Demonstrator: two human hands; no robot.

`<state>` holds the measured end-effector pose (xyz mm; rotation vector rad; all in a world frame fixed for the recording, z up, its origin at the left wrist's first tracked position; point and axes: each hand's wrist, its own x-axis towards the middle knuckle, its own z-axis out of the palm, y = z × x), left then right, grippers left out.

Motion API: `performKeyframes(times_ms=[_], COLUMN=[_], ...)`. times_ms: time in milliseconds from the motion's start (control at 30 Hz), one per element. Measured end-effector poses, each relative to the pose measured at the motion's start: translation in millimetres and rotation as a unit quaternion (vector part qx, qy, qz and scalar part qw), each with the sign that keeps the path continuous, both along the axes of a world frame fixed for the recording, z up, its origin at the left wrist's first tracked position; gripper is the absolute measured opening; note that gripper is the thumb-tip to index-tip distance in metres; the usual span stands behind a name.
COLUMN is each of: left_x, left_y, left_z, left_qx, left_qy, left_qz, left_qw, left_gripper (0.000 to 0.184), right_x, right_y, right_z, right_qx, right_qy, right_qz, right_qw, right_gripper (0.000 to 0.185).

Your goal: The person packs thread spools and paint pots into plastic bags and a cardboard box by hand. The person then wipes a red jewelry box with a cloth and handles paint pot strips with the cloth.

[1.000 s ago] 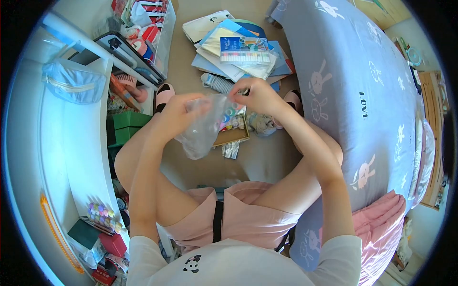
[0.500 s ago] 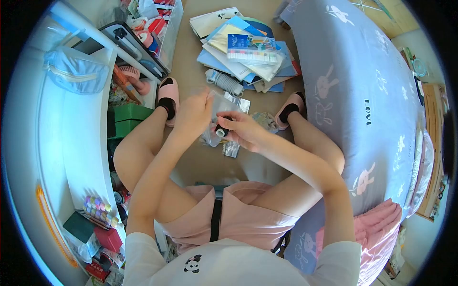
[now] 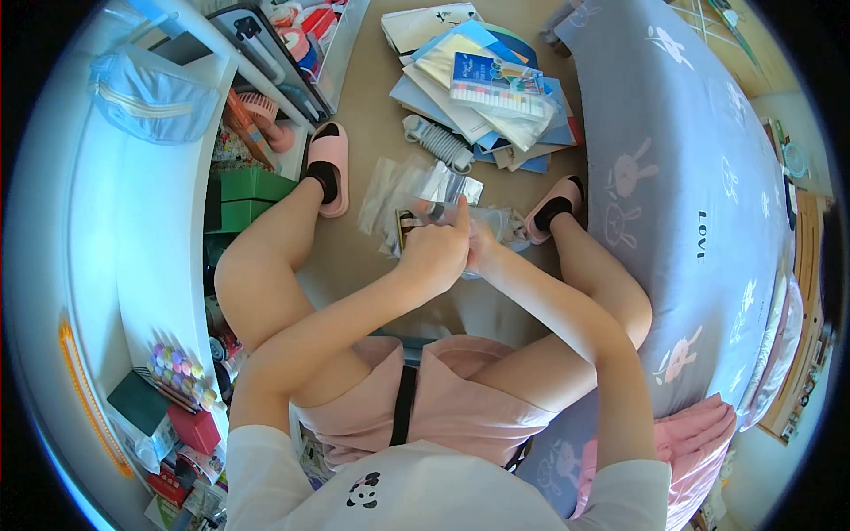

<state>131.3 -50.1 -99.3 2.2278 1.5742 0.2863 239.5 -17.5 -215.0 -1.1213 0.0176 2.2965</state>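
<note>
While the left hand [image 3: 434,257] points its index finger straight out with the other fingers curled, the right hand [image 3: 482,246] presses up beside it, fingers mostly hidden; whether either pair of fingertips pinches anything, I cannot tell. Just beyond the knuckles lies clear plastic film [image 3: 421,215], with a blurred dark shape [image 3: 436,211] against it.

Half a second ago, the right fingers held a black spool in plain sight, apart from the left hand; now the hands have come together and the spool no longer shows clearly. The dark shape may be it, which would suggest that spool and film are being handled as one, though the blur leaves that unsure.

Below the film, the end of a small box [image 3: 401,232] peeks out. Flattened clear bags [image 3: 379,196] lie to its left, and a silvery packet [image 3: 462,187] just past the hands. Farther out come a coiled grey cable [image 3: 438,143], then a pile of papers and folders [image 3: 443,84] topped by a marker set [image 3: 496,87]. Pink slippers [image 3: 330,164] flank the spread.
</note>
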Motion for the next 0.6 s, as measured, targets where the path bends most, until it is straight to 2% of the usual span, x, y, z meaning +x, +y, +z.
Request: performKeyframes(times_ms=[33, 67, 133, 167, 200, 267, 300, 367, 433, 467, 533, 567, 600], left_x=[2, 4, 9, 14, 16, 16, 16, 18, 19, 20, 22, 24, 25], left_y=[-2, -4, -11, -16, -20, -24, -26, -30, -32, -33, -36, -38, -40], left_z=[0, 2, 1, -1, -3, -2, -1, -9, -11, -11, -10, -11, -12], left_qx=[-0.002, -0.008, -0.016, -0.012, -0.009, -0.026, -0.038, -0.029, -0.018, -0.02, -0.023, -0.013, -0.002], left_qy=[-0.002, -0.01, -0.017, -0.013, -0.009, -0.021, -0.034, -0.054, -0.072, -0.075, -0.077, -0.088, -0.1], left_qz=[0.004, -0.016, -0.027, -0.042, -0.058, -0.074, -0.099, -0.096, -0.096, -0.102, -0.107, -0.115, -0.123], left_qw=[1.0, 1.0, 0.999, 0.999, 0.998, 0.997, 0.994, 0.993, 0.993, 0.992, 0.991, 0.989, 0.987], left_gripper=[0.054, 0.055, 0.057, 0.062, 0.066, 0.067, 0.068, 0.07, 0.072, 0.072, 0.072, 0.073, 0.073], right_x=[-2, -3, -11, -18, -28, -48, -30, -10, -9, -7, -7, -6, -8], right_y=[-3, -8, -12, -16, -30, -58, -56, -43, -17, -13, -10, -11, -11], right_z=[14, 30, 34, 23, 10, -18, -29, -21, 16, 14, 12, 12, 19], right_qx=[-0.002, 0.105, 0.211, 0.123, 0.167, 0.251, 0.235, 0.206, 0.116, 0.116, 0.229, 0.229, 0.178], right_qy=[-0.002, -0.083, -0.157, -0.216, -0.298, -0.491, -0.279, -0.052, -0.083, -0.084, -0.04, -0.04, -0.064], right_qz=[0.004, 0.055, 0.115, 0.034, -0.064, -0.219, -0.197, -0.165, 0.087, 0.088, 0.142, 0.143, 0.122], right_qw=[1.0, 0.989, 0.958, 0.968, 0.938, 0.805, 0.91, 0.963, 0.986, 0.986, 0.962, 0.962, 0.974], right_gripper=[0.036, 0.035, 0.034, 0.034, 0.034, 0.036, 0.041, 0.046, 0.038, 0.038, 0.048, 0.048, 0.047])
